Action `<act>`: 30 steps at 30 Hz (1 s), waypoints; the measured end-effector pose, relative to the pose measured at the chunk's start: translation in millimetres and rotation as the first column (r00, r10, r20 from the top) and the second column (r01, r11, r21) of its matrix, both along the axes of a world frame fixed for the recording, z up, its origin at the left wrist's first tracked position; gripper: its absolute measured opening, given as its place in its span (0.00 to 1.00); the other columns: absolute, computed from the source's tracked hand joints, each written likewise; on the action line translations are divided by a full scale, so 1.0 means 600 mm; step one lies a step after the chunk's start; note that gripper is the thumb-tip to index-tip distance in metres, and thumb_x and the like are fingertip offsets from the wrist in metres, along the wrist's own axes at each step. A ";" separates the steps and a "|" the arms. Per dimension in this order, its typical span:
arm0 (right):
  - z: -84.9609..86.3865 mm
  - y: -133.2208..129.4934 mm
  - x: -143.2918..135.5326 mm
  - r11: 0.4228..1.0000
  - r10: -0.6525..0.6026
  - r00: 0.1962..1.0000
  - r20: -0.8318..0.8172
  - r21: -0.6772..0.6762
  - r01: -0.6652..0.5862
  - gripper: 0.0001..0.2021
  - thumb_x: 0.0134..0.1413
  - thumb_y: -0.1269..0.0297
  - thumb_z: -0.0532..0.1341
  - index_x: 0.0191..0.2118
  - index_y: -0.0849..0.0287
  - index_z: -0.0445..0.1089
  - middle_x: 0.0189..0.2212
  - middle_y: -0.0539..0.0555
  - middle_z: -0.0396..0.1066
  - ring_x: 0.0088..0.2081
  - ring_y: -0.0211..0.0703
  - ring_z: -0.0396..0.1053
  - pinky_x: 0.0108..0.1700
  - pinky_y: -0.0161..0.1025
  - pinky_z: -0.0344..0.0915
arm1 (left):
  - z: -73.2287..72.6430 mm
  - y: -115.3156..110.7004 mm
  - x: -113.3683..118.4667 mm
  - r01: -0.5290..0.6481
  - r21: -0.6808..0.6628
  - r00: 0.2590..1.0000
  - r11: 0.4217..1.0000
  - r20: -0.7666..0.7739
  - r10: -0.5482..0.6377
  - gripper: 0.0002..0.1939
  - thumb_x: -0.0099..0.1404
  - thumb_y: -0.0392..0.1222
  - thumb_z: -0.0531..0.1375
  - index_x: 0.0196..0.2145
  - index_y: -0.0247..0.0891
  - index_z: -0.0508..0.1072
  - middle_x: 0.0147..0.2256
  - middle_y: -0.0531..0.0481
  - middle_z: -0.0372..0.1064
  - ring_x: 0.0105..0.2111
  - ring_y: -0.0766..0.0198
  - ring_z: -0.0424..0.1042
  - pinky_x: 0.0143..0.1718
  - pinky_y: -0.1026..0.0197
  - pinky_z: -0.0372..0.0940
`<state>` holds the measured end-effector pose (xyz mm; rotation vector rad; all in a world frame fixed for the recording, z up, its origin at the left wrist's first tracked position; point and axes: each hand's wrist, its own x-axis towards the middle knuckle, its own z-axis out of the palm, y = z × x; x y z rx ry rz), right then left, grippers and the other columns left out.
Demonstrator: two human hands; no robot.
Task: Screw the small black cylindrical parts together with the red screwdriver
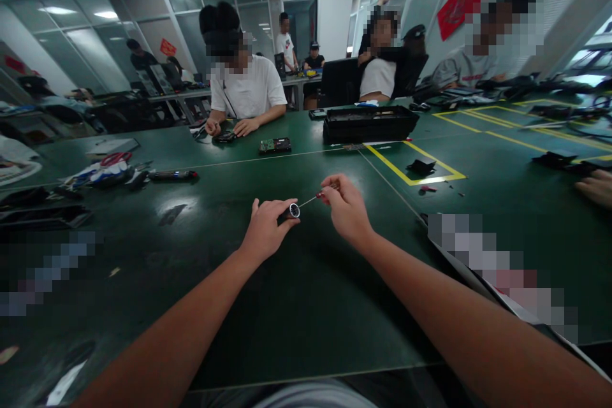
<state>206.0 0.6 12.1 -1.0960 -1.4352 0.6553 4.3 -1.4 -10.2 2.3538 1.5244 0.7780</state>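
Between the fingers and thumb of my left hand [268, 224] is a small black cylinder [293, 211] with a silver-rimmed round end, perhaps a flashlight; most of its body is hidden by the hand. My right hand [345, 205] is closed around a thin screwdriver [310, 200] with a red part near the fingers and a slim metal shaft. The shaft points left toward the cylinder's rimmed end, and its tip is at or very near it; contact cannot be made out. Both hands are just above the green table [306, 306].
A black open bin [370, 124] and a green circuit board [275, 145] lie farther back. Cables and gloves [108, 169] and a dark pen-like tool [173, 175] are at left. A black bracket [421, 167] sits inside yellow tape. A person [246, 86] works opposite; another person's hand [595, 188] shows at right.
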 end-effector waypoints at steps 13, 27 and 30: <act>0.001 -0.002 0.000 1.000 -0.023 0.992 0.125 -0.001 0.023 0.11 0.68 0.57 0.51 0.39 0.53 0.69 0.28 0.49 0.71 0.30 0.43 0.68 0.35 0.41 0.59 | 0.002 0.000 0.000 -0.024 0.006 1.000 1.000 -0.008 0.024 0.20 0.70 0.42 0.61 0.58 0.51 0.71 0.54 0.49 0.72 0.56 0.52 0.68 0.69 0.28 0.39; -0.028 0.037 0.006 0.962 -0.210 0.917 -0.339 -0.238 0.133 0.15 0.63 0.49 0.55 0.32 0.54 0.65 0.27 0.50 0.67 0.28 0.41 0.65 0.31 0.41 0.65 | 0.010 -0.002 0.006 0.037 0.032 0.997 0.999 -0.067 -0.035 0.22 0.71 0.42 0.60 0.61 0.50 0.69 0.54 0.48 0.71 0.57 0.53 0.66 0.69 0.30 0.40; -0.031 0.038 0.011 0.966 -0.232 0.937 -0.262 -0.174 0.190 0.15 0.65 0.48 0.55 0.34 0.54 0.67 0.28 0.50 0.68 0.29 0.42 0.66 0.32 0.41 0.64 | 0.004 0.004 0.003 0.027 -0.021 0.995 0.999 -0.100 -0.029 0.21 0.71 0.42 0.60 0.61 0.50 0.69 0.54 0.48 0.71 0.56 0.52 0.66 0.68 0.27 0.39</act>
